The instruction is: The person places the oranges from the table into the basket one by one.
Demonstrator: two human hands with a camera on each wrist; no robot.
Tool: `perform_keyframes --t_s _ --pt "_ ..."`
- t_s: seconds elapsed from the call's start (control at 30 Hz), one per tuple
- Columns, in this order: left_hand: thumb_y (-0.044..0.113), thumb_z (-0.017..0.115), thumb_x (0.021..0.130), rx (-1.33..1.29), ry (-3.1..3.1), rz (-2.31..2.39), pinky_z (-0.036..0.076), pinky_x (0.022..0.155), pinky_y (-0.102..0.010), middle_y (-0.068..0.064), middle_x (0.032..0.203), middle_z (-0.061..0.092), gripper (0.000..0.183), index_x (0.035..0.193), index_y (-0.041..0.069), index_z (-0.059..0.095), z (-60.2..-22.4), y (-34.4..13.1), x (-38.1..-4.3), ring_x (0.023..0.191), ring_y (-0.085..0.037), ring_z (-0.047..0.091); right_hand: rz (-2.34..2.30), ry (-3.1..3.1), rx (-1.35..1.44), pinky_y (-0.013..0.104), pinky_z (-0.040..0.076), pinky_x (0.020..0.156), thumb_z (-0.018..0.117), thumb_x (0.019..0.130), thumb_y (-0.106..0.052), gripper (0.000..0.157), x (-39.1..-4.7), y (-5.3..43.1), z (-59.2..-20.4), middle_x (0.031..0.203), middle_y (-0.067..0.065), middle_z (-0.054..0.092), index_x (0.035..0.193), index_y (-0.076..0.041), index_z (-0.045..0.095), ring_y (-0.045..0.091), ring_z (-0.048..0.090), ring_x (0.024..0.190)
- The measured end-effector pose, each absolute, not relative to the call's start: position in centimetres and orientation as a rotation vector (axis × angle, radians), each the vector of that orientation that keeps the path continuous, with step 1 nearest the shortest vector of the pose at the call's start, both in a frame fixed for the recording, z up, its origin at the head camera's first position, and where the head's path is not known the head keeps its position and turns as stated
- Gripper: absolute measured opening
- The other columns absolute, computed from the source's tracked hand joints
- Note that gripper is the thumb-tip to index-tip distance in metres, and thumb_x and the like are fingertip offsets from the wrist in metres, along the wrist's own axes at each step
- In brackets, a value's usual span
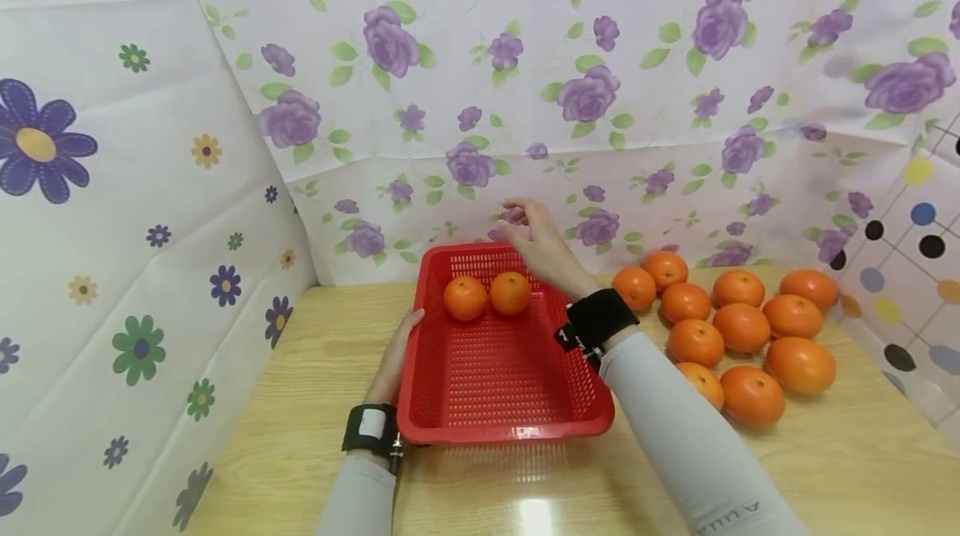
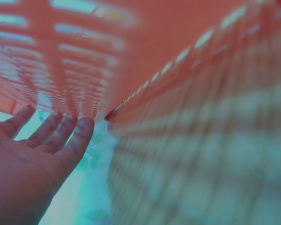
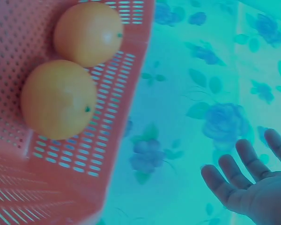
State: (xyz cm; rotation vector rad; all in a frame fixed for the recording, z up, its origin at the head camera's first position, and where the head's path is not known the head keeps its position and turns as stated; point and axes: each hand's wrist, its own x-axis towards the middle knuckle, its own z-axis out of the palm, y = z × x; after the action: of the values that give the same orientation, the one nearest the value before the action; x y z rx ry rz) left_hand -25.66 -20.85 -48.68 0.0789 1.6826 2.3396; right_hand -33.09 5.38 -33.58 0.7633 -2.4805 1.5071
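A red plastic basket with slotted walls stands in the middle of the wooden table. Inside, side by side at its far end, lie two oranges; the right wrist view shows the same pair of oranges. My left hand is at the basket's left side, and its extended fingers reach along the outer slotted wall. Over the far right corner of the basket my right hand is raised, fingers loosely bent, holding nothing. That right hand appears apart from the basket in its wrist view.
Several more oranges lie grouped on the table right of the basket, beside my right forearm. A flowered sheet hangs behind the table, with other patterned sheets at the left and right sides.
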Motion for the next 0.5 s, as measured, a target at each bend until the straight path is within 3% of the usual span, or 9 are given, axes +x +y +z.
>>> perform_keyframes --t_s 0.3,0.5 --pt "0.055 0.041 0.108 0.040 1.692 2.321 0.045 0.109 -0.053 -0.017 0.163 0.034 0.062 0.165 0.037 0.021 -48.1 -20.9 -25.4 0.143 -0.040 0.038 1.511 -2.409 0.809 0.056 0.036 0.109 0.052 0.110 -0.028 0.050 -31.5 6.9 -31.7 0.141 0.022 0.044 0.152 -0.005 0.039 0.039 0.039 0.136" --pt "0.052 0.039 0.110 0.083 1.681 2.317 0.040 0.113 -0.056 -0.020 0.165 0.030 0.062 0.166 0.034 0.018 -47.3 -20.7 -24.8 0.146 -0.042 0.033 1.489 -2.380 0.774 0.056 0.036 0.109 0.054 0.109 -0.028 0.049 -30.2 8.6 -31.0 0.143 0.019 0.044 0.152 -0.007 0.041 0.036 0.040 0.134"
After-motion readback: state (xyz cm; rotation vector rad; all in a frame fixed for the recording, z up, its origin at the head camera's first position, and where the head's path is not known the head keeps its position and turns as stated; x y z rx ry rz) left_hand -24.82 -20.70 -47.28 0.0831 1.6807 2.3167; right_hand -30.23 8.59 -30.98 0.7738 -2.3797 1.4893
